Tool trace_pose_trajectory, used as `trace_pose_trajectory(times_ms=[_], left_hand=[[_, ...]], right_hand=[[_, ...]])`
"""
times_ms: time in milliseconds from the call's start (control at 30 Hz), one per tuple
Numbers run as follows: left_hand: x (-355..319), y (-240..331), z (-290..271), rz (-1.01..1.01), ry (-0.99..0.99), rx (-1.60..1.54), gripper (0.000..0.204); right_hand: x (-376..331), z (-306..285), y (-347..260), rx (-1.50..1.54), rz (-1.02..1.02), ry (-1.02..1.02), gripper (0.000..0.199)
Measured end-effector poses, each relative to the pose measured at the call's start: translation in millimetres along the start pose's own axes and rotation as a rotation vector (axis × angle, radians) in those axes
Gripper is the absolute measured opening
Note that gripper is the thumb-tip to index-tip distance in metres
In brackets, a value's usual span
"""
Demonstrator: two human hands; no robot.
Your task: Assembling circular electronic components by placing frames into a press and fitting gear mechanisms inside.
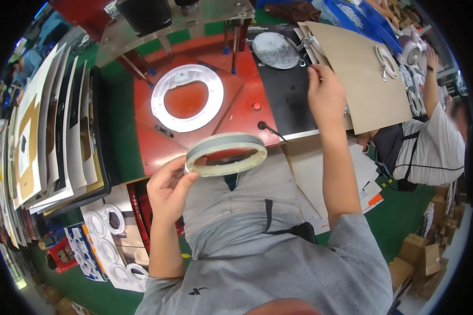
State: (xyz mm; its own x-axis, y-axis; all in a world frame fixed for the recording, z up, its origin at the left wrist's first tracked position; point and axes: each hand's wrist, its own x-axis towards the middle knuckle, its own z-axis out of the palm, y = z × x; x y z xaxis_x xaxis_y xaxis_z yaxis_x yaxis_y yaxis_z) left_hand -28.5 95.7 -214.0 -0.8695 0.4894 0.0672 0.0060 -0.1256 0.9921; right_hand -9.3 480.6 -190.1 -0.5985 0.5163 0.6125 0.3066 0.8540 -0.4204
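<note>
Between the thumb and fingers of my left hand (169, 191) is a pale cream ring (223, 143) with a grey band round its side, tilted in front of my lap. My right hand (326, 97) is raised over the black board at the right, its fingers curled together. Whatever they may pinch is too small to make out. Just beyond its fingertips lies a round, frosted silvery disc (277, 51), with small metal clasps (302, 55) at its right edge. A flat white ring (189, 125) rests on the red machine base (152, 149).
A clear plate on metal posts (194, 30) stands over the red base, which has a red button (256, 106). Large cardboard sheets (367, 79) carry a coiled white cable (386, 62). Upright boards (39, 142) line the left. Another person (430, 147) works at the right.
</note>
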Motion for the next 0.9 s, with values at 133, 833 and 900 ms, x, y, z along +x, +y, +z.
trace_pose_trajectory(times_ms=[133, 833, 900], left_hand=[[-7, 18, -6, 0.059, 0.044, 0.143, 0.032], [40, 102, 11, 0.768, -0.120, 0.531, 0.030], [36, 96, 11, 0.800, -0.066, 0.468, 0.035]], right_hand=[[-17, -39, -15, 0.414, 0.334, -0.164, 0.024], [-35, -142, -61, 0.888, -0.086, -0.657, 0.025], [-35, -133, -74, 0.853, -0.152, -0.630, 0.028]])
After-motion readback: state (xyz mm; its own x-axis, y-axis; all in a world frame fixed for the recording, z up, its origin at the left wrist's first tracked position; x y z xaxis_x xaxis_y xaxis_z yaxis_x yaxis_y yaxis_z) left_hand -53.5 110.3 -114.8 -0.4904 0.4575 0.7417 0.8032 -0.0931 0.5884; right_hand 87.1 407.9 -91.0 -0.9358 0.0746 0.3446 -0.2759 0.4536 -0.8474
